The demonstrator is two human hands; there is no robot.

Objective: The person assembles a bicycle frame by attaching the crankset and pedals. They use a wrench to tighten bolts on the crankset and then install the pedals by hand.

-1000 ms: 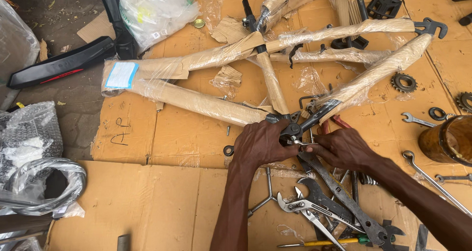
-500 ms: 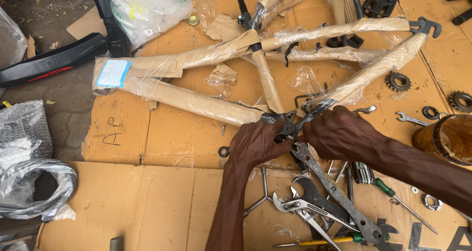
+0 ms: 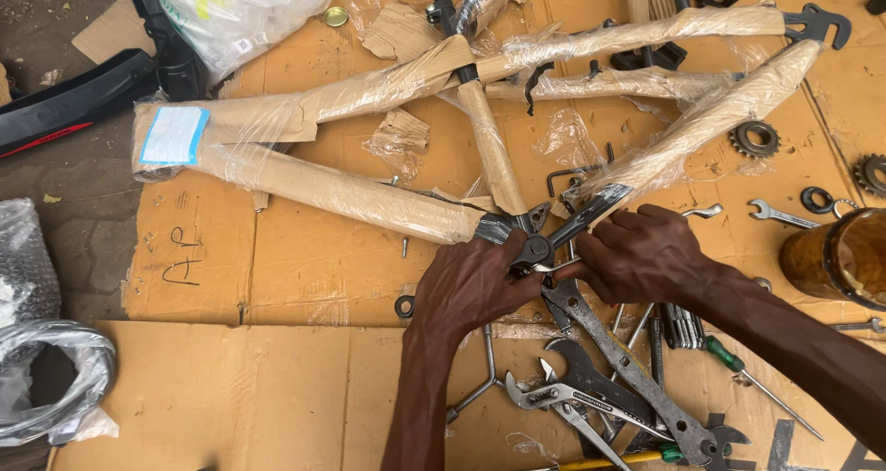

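Flattened cardboard (image 3: 277,277) covers the ground. One wrapped bike frame (image 3: 369,190) lies on it. Left hand (image 3: 471,286) and right hand (image 3: 641,254) close their fingers on the bare bottom bracket (image 3: 535,248) between them. Below the fingers lie several wrenches (image 3: 628,369); right of them, two sprockets (image 3: 755,140) and one spanner (image 3: 780,214).

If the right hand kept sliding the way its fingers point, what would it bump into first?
The right hand points left, toward the black bottom-bracket end of the wrapped bicycle frame, which it already seems to touch. Just beyond lies the left hand, gripping the same spot. Depth is hard to judge.
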